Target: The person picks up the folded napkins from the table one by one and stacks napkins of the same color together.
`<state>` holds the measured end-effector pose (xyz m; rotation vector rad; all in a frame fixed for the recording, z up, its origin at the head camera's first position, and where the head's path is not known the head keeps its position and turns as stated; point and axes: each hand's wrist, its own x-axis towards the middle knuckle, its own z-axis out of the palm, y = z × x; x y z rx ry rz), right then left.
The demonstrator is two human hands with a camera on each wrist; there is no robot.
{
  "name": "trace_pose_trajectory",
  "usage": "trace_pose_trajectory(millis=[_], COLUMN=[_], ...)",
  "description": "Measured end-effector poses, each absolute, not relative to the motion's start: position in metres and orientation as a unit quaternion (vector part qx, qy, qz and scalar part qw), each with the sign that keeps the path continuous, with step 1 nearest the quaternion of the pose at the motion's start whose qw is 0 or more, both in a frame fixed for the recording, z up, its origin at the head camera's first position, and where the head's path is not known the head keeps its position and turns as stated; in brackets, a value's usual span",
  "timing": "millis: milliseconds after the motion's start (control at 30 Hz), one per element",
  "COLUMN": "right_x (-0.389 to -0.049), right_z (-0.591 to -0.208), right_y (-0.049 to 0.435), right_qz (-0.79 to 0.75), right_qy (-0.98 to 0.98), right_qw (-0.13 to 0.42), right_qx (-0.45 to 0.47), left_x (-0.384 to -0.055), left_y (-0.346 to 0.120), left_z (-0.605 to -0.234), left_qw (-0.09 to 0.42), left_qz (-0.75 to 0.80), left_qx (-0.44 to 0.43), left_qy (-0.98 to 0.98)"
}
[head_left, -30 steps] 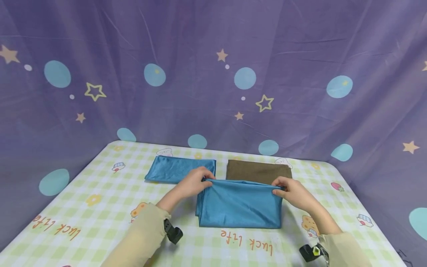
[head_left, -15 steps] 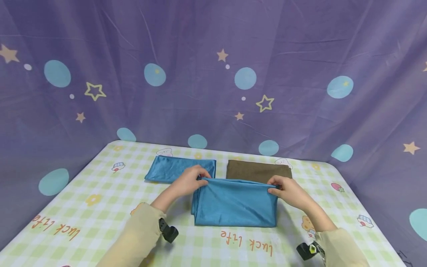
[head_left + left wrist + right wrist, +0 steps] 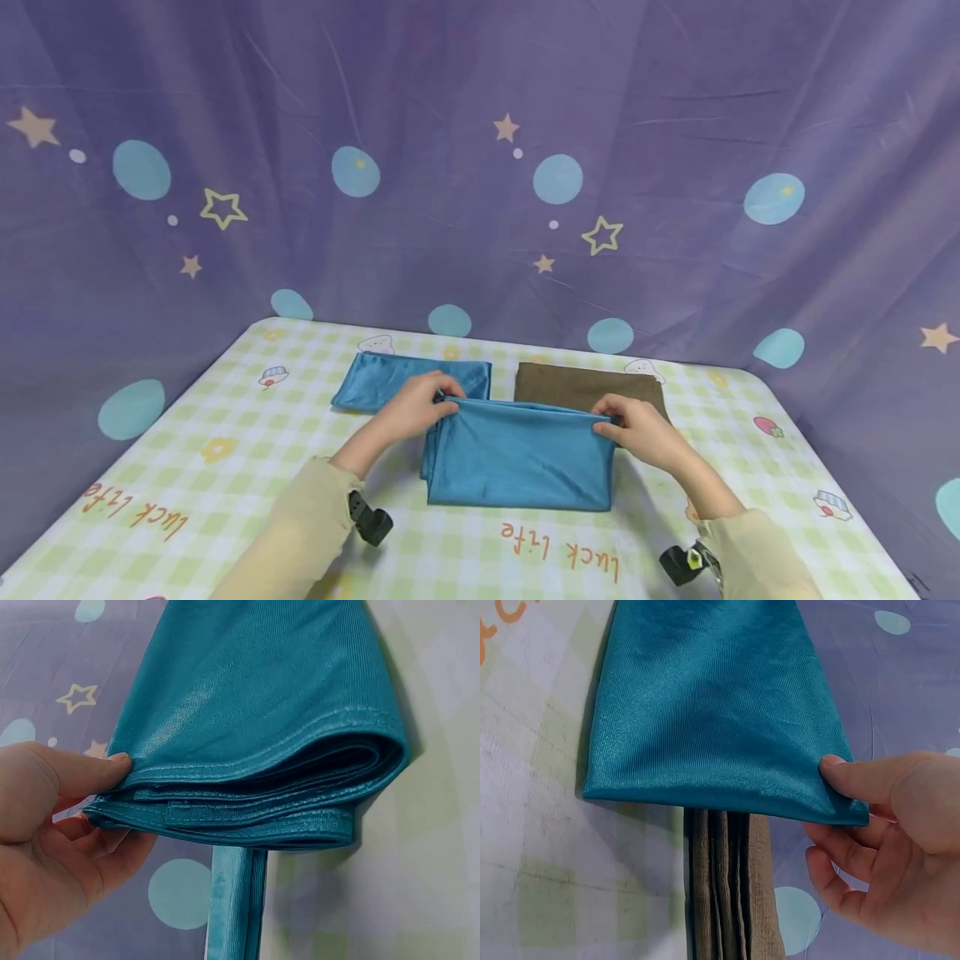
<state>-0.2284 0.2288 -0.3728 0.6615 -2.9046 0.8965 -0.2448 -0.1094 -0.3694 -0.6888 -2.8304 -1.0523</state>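
Note:
A folded teal cloth point(image 3: 525, 458) with a satin sheen hangs between both hands, its far edge raised toward the top. My left hand point(image 3: 416, 406) pinches the upper left corner between thumb and fingers. At the upper right corner my right hand point(image 3: 641, 429) pinches it the same way. In the left wrist view several stacked layers with stitched hems show at the cloth's end point(image 3: 255, 787), the thumb above and fingers below. The right wrist view has a smooth folded end point(image 3: 720, 791) there, thumb on top.
Behind the left hand lies another folded teal cloth point(image 3: 386, 379). A folded brown cloth point(image 3: 585, 387) lies at the back right, partly covered in this view by the held cloth. All are on a table with a green checked tablecloth point(image 3: 247, 492), before a purple curtain point(image 3: 420, 250).
Both hands have moved a little to the left with the held cloth. The grip at both corners is the same, and the two cloths behind stay in place.

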Motion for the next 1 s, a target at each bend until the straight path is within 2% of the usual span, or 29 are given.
trace_pose_trajectory(millis=[1000], right_x=[-0.254], right_z=[-0.368], right_y=[0.193], right_qz=[0.288], right_qy=[-0.925], right_qw=[0.023], right_qx=[0.248], left_x=[-0.254], left_y=[-0.148], left_z=[-0.367], left_qw=[0.033], left_qz=[-0.343], left_qx=[-0.205], left_qy=[-0.916])
